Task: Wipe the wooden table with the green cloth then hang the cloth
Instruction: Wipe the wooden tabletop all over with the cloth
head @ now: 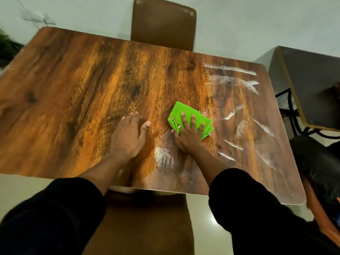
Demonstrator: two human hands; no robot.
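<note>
The wooden table (77,92) fills most of the view, its grain running away from me. A folded bright green cloth (181,110) lies flat on it, right of centre. My right hand (189,134) presses down on the cloth with fingers spread, covering its near half. My left hand (128,133) rests flat on the bare wood just left of the cloth, holding nothing. White streaks and smears (244,129) mark the table's right part, and one smear (162,157) lies near my right wrist.
A brown chair (163,23) stands at the table's far side, and another brown chair (143,223) is under me at the near edge. A dark second table (311,83) stands to the right. A seated person's leg (316,162) is at the right edge.
</note>
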